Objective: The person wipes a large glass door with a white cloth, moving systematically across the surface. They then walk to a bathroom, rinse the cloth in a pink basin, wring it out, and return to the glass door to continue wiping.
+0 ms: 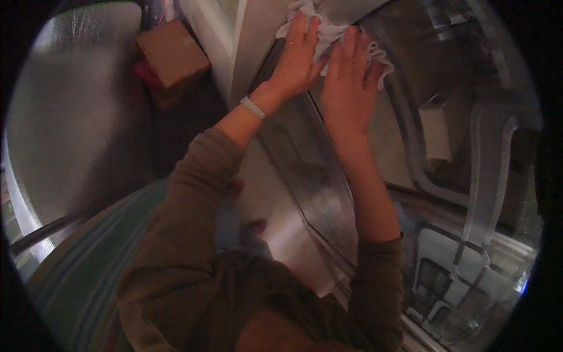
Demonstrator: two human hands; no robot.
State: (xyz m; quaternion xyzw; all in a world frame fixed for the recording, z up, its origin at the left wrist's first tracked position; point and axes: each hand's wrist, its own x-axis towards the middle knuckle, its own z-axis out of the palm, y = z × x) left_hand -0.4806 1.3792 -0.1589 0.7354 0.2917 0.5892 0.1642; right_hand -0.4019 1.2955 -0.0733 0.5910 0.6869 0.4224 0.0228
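Note:
A crumpled white cloth [329, 36] lies spread against a glossy, reflective panel [387, 145] at the top of the view. My left hand [297, 66] presses on the cloth's left part, fingers pointing up and away from me. Just right of it, my right hand [349, 88] bears down on the cloth's right part, its fingers slightly spread on top. Folds of cloth stick out past the fingertips of both hands. A pale band [253, 108] circles my left wrist. Under my forearms runs a shiny, curved strip [323, 171] along the panel's edge.
A cardboard box [173, 50] stands at upper left, with something pink beside it. A pale upright frame [239, 53] rises near my left hand. Striped fabric [101, 242] and a dark bar [57, 229] are at lower left. Rounded outlines, perhaps reflections, show at right.

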